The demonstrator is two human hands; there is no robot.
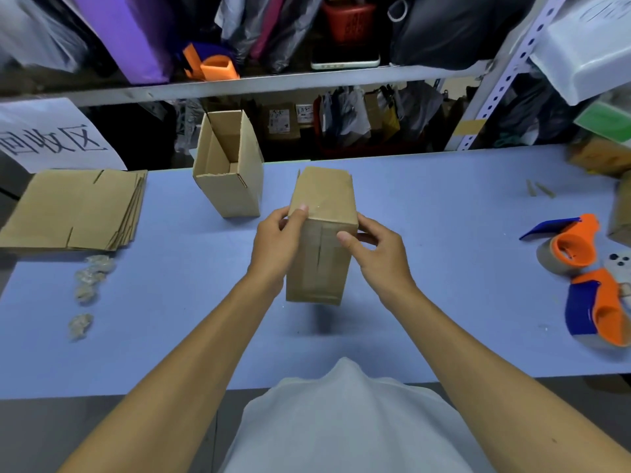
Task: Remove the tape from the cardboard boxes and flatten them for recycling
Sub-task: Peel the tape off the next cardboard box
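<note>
I am holding a closed cardboard box [321, 233] between both hands above the middle of the blue counter [444, 268]: my left hand [276, 240] is gripping its upper left corner with the thumb lying on the top face, and my right hand [379, 254] is clasping the right edge, thumb pressing on the near face beside the taped centre seam. The box is tilting away from me and casting a shadow on the counter below it. Just behind it to the left, an open cardboard box [228, 165] is standing upright on the counter with its flaps raised. Further left, a stack of flattened boxes [75, 209] is lying near the counter's edge, and in front of that stack several crumpled balls of tape [88, 285] are sitting in a loose line. Well apart to the right, two orange and blue tape dispensers [580, 268] are resting near the counter's right end.
</note>
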